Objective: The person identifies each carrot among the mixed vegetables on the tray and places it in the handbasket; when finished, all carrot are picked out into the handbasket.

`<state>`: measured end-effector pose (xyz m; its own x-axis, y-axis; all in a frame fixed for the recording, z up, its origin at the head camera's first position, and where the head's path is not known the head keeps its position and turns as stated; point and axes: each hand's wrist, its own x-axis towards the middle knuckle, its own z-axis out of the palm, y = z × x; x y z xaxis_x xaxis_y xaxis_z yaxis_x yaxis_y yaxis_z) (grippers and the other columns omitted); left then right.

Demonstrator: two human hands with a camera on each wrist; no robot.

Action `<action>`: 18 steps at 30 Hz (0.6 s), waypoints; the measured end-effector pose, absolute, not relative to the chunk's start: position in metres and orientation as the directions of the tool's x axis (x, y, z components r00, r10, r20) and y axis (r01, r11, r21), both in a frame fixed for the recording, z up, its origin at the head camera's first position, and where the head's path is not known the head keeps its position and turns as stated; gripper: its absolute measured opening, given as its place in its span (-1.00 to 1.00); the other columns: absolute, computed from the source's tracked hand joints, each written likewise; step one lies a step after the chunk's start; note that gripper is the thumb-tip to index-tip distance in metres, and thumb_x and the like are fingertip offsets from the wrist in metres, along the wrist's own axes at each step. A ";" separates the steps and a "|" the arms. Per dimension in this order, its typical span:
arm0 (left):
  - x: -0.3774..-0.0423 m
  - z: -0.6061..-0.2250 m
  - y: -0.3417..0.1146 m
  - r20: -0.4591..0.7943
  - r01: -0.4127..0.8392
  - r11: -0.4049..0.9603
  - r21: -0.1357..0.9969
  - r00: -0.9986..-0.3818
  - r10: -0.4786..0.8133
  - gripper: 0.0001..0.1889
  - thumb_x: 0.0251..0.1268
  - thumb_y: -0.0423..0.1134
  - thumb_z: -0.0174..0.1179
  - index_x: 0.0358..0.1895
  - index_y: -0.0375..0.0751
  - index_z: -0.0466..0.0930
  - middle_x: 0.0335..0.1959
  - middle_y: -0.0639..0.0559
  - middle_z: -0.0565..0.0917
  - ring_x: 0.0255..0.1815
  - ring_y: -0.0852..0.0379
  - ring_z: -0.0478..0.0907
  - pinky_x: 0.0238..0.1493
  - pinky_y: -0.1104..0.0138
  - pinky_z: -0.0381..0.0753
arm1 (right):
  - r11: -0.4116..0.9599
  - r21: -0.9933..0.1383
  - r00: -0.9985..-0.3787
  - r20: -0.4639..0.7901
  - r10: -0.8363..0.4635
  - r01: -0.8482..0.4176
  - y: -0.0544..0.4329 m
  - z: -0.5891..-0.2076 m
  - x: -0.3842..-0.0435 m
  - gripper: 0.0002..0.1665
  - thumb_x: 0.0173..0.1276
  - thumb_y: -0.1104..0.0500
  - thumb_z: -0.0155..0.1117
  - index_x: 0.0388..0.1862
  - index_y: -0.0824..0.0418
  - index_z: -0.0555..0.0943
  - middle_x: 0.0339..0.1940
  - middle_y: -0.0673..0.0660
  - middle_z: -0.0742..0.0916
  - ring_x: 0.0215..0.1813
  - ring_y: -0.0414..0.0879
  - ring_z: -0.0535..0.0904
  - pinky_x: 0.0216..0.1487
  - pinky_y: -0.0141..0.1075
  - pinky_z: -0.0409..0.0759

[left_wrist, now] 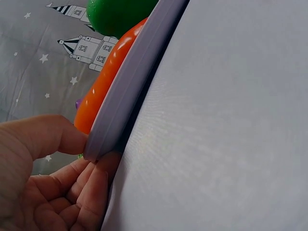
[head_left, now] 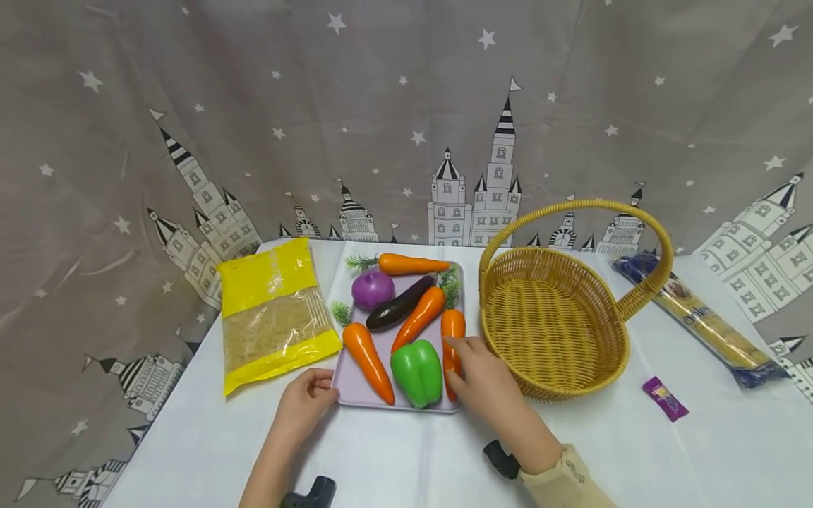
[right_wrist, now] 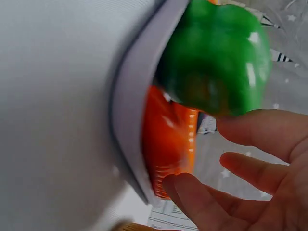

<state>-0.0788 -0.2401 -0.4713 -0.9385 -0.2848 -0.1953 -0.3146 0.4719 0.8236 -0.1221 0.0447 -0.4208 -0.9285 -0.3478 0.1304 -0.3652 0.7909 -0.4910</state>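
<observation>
A light purple tray holds a green bell pepper, an eggplant, a purple onion and several carrots. At its front left corner my left hand pinches the rim; the left wrist view shows the thumb above and fingertips below. My right hand reaches over the right side, fingers spread beside the rightmost carrot. In the right wrist view its fingertips are close to that carrot, and the thumb lies by the pepper; contact is unclear.
A yellow bag lies left of the tray. To the right stands a wicker basket with a tall handle. Beyond it are a long pasta packet and a small purple wrapped packet. A grey castle-print curtain hangs behind.
</observation>
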 end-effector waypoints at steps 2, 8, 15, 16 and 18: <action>-0.079 -0.471 -0.240 -0.190 -0.310 0.472 0.825 -0.939 -0.285 -0.66 0.12 -0.40 0.24 -0.02 -0.47 0.54 -0.31 -0.10 0.58 -0.37 0.07 0.47 -0.41 0.40 0.50 | 0.795 -0.498 -0.936 0.123 -0.331 -0.347 0.042 -0.426 -0.125 -0.44 0.20 0.20 0.37 0.21 0.23 0.53 -0.04 0.23 0.61 -0.24 0.00 0.59 -0.25 -0.16 0.60; -0.081 -0.471 -0.236 -0.185 -0.313 0.486 0.816 -0.938 -0.294 -0.66 0.07 -0.39 0.25 -0.04 -0.44 0.56 -0.32 -0.08 0.58 -0.38 0.10 0.47 -0.41 0.41 0.50 | 0.791 -0.552 -0.963 0.104 -0.249 -0.264 0.039 -0.440 -0.132 -0.41 0.19 0.18 0.39 0.23 0.25 0.52 0.02 0.27 0.59 -0.21 0.02 0.59 -0.27 -0.18 0.60; -0.081 -0.472 -0.238 -0.195 -0.324 0.496 0.805 -0.936 -0.294 -0.66 0.09 -0.39 0.24 -0.02 -0.44 0.55 -0.30 -0.10 0.58 -0.36 0.07 0.47 -0.40 0.41 0.50 | 0.775 -0.594 -0.975 0.095 -0.201 -0.217 0.032 -0.446 -0.142 -0.43 0.18 0.14 0.41 0.20 0.19 0.56 -0.04 0.26 0.61 -0.27 -0.03 0.51 -0.26 -0.19 0.54; -0.081 -0.472 -0.238 -0.196 -0.324 0.496 0.805 -0.936 -0.293 -0.65 0.10 -0.39 0.24 -0.02 -0.44 0.55 -0.30 -0.10 0.58 -0.35 0.07 0.47 -0.40 0.41 0.50 | 0.777 -0.593 -0.976 0.085 -0.199 -0.211 0.031 -0.446 -0.143 -0.43 0.18 0.13 0.40 0.20 0.17 0.57 -0.05 0.25 0.61 -0.25 -0.02 0.52 -0.23 -0.17 0.55; -0.081 -0.472 -0.238 -0.195 -0.322 0.494 0.808 -0.937 -0.292 -0.66 0.10 -0.39 0.24 -0.02 -0.44 0.55 -0.30 -0.10 0.58 -0.36 0.08 0.47 -0.41 0.41 0.50 | 0.777 -0.595 -0.976 0.071 -0.206 -0.207 0.029 -0.446 -0.146 -0.45 0.19 0.14 0.40 0.19 0.15 0.58 -0.06 0.27 0.61 -0.21 0.02 0.55 -0.20 -0.13 0.56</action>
<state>-0.0811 -0.2385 -0.4723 -0.9365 -0.2917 -0.1945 -0.3217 0.4940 0.8078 -0.1461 0.0294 -0.4463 -0.9760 -0.2058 0.0705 -0.2068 0.7768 -0.5948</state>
